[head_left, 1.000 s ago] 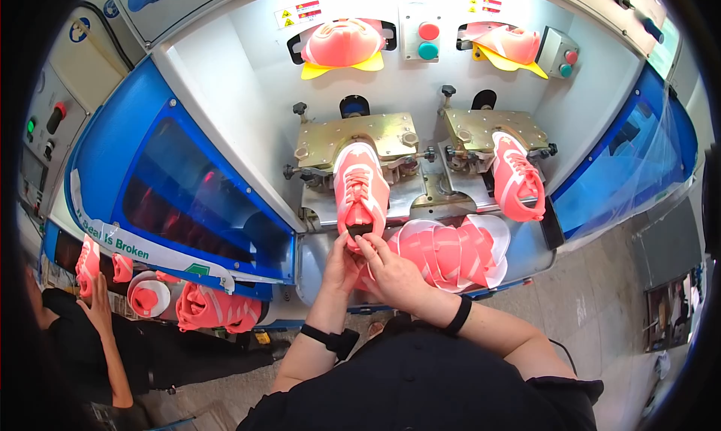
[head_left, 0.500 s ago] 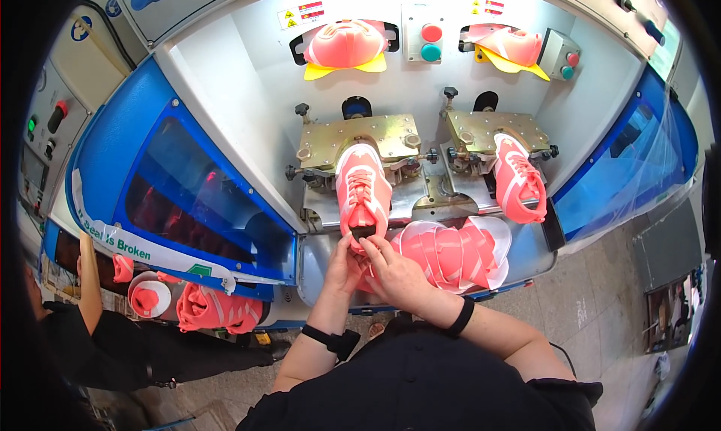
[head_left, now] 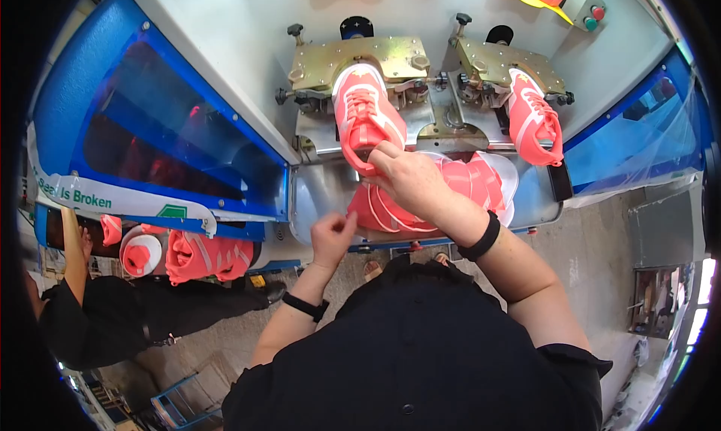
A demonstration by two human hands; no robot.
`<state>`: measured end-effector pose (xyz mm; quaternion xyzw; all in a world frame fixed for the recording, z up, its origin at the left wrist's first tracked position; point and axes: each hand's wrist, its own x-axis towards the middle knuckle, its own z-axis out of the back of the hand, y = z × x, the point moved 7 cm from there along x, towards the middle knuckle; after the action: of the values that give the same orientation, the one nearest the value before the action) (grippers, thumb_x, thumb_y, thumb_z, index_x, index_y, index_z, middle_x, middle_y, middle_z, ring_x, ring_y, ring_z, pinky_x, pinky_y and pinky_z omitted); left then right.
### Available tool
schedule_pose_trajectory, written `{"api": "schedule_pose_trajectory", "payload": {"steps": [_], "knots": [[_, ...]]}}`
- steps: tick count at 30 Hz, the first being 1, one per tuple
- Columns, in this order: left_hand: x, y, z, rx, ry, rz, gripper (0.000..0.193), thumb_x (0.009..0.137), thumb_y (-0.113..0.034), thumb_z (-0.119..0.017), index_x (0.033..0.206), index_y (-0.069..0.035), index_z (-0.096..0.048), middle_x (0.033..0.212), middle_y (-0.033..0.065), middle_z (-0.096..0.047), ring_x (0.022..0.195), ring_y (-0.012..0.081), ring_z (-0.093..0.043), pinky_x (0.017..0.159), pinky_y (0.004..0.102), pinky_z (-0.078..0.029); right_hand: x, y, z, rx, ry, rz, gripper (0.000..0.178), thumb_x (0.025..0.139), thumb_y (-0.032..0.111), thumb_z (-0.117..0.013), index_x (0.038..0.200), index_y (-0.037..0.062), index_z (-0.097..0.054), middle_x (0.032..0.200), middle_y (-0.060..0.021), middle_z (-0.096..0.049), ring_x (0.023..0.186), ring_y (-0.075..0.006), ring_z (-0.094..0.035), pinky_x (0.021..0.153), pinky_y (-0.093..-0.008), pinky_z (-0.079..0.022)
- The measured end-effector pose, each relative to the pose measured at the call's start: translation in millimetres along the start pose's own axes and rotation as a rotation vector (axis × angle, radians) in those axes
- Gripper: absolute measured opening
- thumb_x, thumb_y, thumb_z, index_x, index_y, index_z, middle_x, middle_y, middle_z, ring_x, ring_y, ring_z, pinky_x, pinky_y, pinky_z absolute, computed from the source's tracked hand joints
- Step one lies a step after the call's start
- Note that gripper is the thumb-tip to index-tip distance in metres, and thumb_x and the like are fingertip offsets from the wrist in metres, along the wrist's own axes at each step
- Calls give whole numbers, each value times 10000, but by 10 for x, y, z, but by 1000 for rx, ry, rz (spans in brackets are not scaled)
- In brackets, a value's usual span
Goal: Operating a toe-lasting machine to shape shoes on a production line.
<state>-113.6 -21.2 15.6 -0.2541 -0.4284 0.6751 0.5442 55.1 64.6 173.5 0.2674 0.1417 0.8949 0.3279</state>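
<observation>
A coral-pink and white lace-up shoe upper (head_left: 361, 114) sits with its toe in the left brass-coloured clamp (head_left: 379, 53), its heel pointing toward me. My right hand (head_left: 409, 179) has its fingers closed on the heel collar, covering part of it. Below and to the left of that heel, my left hand (head_left: 333, 237) hangs apart from the shoe, fingers curled together; whatever may be between them is too small to make out. A second matching upper (head_left: 535, 119) rests toe-in at the right clamp (head_left: 518, 64). Partly behind my right forearm lies a stack of pink uppers (head_left: 473, 183).
A metal tray (head_left: 312, 194) runs along the machine's front. Blue windowed side panels (head_left: 169, 130) flank the work bay. At left are more pink uppers (head_left: 206, 254) and another person's arm (head_left: 73, 254). Red and green buttons (head_left: 593, 18) sit at upper right.
My left hand has come away from the shoe heel, down and left. My right hand stays at the heel, now gripping its collar. The view has tilted downward.
</observation>
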Motion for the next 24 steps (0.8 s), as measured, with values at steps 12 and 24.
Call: {"api": "schedule_pose_trajectory", "payload": {"steps": [12, 24], "knots": [[-956, 433, -1765, -507, 1122, 31, 347, 978, -206, -540, 1282, -38, -547, 1097, 81, -647, 1037, 155, -585, 914, 331, -451, 5, 130, -71, -47, -87, -1, 320, 813, 284, -721, 943, 66, -527, 906, -120, -604, 772, -345, -643, 623, -438, -516], [-667, 414, -1833, -140, 1058, -88, 359, 984, -302, -498, 1144, -2, -614, 1070, 106, -674, 1010, 198, -620, 926, 348, -454, -201, 766, 742, -3, -239, 29, 357, 739, 322, -816, 794, 99, -543, 684, -79, -574, 552, -298, -609, 484, -375, -481]]}}
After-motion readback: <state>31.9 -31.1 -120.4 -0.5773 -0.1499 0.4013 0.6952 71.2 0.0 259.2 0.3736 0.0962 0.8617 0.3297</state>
